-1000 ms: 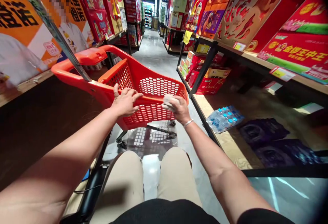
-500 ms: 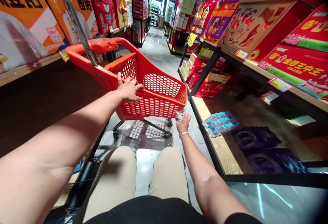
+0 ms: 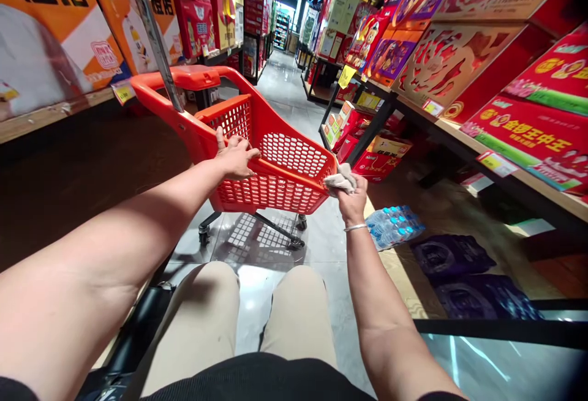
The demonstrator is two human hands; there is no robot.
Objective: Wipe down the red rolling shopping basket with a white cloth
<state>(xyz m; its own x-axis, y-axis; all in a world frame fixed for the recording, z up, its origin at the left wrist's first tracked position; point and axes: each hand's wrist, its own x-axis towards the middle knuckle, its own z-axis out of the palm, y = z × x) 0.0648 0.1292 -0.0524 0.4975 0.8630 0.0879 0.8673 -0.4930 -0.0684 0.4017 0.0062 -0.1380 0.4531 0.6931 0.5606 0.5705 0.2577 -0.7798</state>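
Pointing its low front end right & slightly near, 1 red cart stands on the floor btwn L & R shelves; its long axis runs from the handle, left & far, to that end. 3 wheels in view. L hand: on the cart's near rim, fingers spread apart. R hand: grip clamped on 1 greyish cloth at the basket's right end; can't tell if the cloth touches the rim. 1 metal pole slants up by the handle. On the right lower shelf: 1 pack of blue-capped bottles, w/ 2 dark purple packs just nearer & right. Stacked boxes, mostly red, on the upper shelf; can't count exactly.
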